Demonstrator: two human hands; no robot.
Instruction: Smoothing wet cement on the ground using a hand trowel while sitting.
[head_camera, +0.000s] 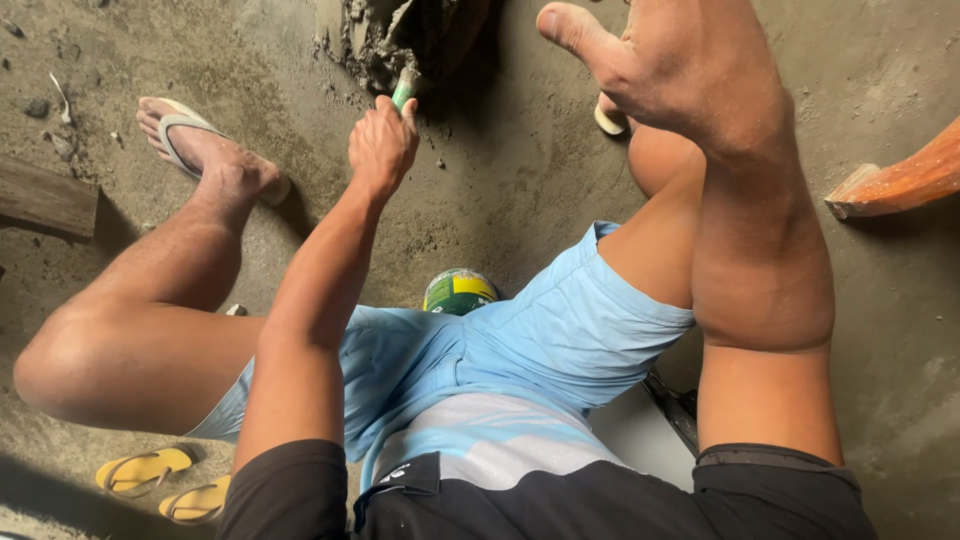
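I sit low with my knees apart over a bare cement floor. My left hand (380, 145) is closed around a green-handled tool (404, 88) whose far end is sunk in a heap of wet grey mortar (385, 40) at the top middle. My right hand (680, 65) is raised close to the camera, fingers loose and apart, holding nothing. Between my legs a round green and yellow can (458, 291) shows just past my light blue shorts (540, 345).
My left foot wears a grey flip-flop (180, 135). A pair of yellow flip-flops (165, 480) lies at the bottom left. A dark wooden plank (45, 200) is at the left edge, an orange-brown wooden piece (900, 180) at the right.
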